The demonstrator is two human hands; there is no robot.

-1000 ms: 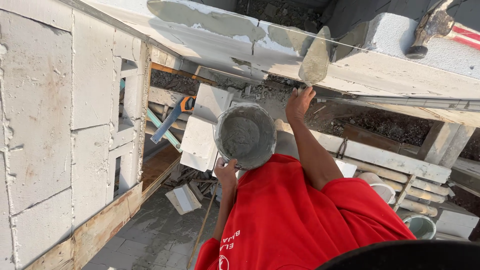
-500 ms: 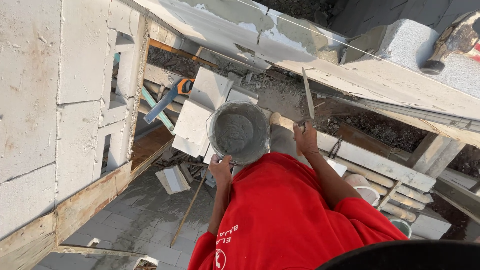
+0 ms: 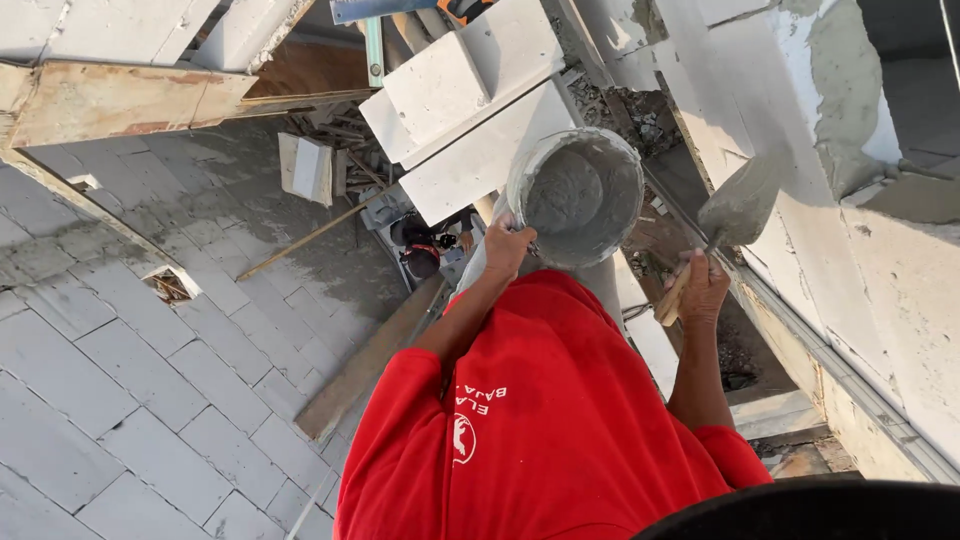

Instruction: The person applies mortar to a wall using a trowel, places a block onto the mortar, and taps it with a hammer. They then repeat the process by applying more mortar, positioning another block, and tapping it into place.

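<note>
White block wall (image 3: 900,270) rises right of the mortar bucket (image 3: 577,197). Left hand (image 3: 508,248) grips the bucket's near rim. Right hand (image 3: 704,290), nearer the wall, clasps a loaded trowel (image 3: 742,205), blade angled up toward it.

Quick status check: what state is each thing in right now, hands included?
Left hand: gripping the bucket's rim.
Bucket: held up, partly filled with grey mortar.
Right hand: closed on the trowel's wooden handle.
Trowel: blade loaded with mortar, raised beside the wall.
Block wall: smeared with wet mortar.
</note>
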